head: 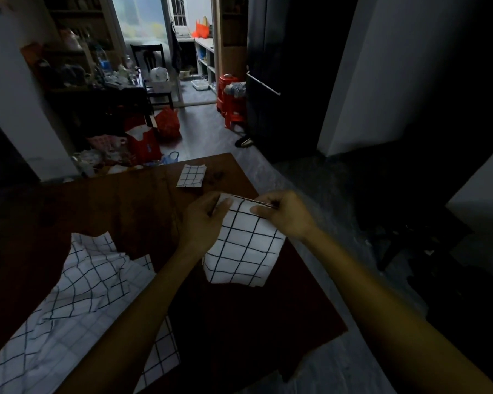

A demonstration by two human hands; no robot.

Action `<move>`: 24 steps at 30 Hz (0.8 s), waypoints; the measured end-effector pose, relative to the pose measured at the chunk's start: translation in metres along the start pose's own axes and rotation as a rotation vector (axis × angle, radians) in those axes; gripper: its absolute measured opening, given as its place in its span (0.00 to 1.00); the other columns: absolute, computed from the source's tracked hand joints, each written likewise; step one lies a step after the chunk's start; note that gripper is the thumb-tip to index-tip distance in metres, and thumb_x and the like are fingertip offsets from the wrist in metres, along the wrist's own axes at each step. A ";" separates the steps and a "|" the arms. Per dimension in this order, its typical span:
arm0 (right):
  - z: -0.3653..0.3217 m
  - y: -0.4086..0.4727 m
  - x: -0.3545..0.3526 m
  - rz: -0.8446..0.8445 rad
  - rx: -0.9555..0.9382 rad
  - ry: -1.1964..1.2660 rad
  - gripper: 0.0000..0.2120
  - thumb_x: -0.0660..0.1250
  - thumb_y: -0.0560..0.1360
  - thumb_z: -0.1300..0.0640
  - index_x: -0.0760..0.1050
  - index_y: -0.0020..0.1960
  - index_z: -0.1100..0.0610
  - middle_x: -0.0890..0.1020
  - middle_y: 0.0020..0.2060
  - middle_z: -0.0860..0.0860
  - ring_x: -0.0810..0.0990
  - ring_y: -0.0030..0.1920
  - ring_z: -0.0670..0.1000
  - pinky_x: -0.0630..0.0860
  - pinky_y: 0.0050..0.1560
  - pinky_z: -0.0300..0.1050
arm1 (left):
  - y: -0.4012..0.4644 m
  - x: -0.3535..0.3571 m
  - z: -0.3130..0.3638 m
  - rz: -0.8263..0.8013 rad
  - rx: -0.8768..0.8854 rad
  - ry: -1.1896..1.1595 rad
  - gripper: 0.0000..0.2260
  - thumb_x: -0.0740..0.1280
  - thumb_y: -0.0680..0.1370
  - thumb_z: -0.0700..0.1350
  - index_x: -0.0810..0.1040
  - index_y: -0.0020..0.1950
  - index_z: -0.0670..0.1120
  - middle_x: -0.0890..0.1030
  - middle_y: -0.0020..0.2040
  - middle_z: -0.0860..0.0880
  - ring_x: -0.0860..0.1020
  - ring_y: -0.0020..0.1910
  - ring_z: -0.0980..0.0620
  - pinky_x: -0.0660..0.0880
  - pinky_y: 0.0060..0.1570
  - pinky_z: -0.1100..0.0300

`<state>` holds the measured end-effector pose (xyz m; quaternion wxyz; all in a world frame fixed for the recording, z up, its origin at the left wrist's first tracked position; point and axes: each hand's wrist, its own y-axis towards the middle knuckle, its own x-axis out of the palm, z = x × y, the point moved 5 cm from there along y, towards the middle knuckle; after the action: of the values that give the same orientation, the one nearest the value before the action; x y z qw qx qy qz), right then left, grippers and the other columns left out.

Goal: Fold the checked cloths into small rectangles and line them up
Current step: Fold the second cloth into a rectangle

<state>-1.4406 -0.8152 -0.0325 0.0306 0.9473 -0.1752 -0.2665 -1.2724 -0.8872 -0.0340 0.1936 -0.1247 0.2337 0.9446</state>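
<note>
A white cloth with a black check (244,248) hangs partly folded above the dark wooden table (103,206). My left hand (204,220) pinches its upper left corner and my right hand (282,213) pinches its upper right corner, so the top edge is stretched between them. One small folded checked rectangle (190,176) lies flat near the table's far edge. A heap of unfolded checked cloths (77,305) is spread over the near left of the table, partly under my left forearm.
The table's right edge runs diagonally just right of the held cloth, with grey floor (310,189) beyond it. Red bags and boxes (154,137) clutter the floor behind the table. A dark cabinet (282,81) stands at the back right.
</note>
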 end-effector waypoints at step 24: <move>-0.004 -0.018 -0.028 0.171 -0.045 -0.196 0.21 0.71 0.73 0.54 0.73 0.65 0.51 0.75 0.53 0.41 0.72 0.51 0.37 0.71 0.53 0.32 | 0.003 -0.002 -0.001 0.056 -0.045 -0.077 0.04 0.67 0.77 0.44 0.81 0.48 0.49 0.82 0.41 0.55 0.79 0.42 0.64 0.75 0.45 0.67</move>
<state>-1.4552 -0.7892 -0.0184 0.0571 0.8974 -0.2514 -0.3582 -1.2722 -0.8907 -0.0333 0.1732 -0.0860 0.2081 0.9588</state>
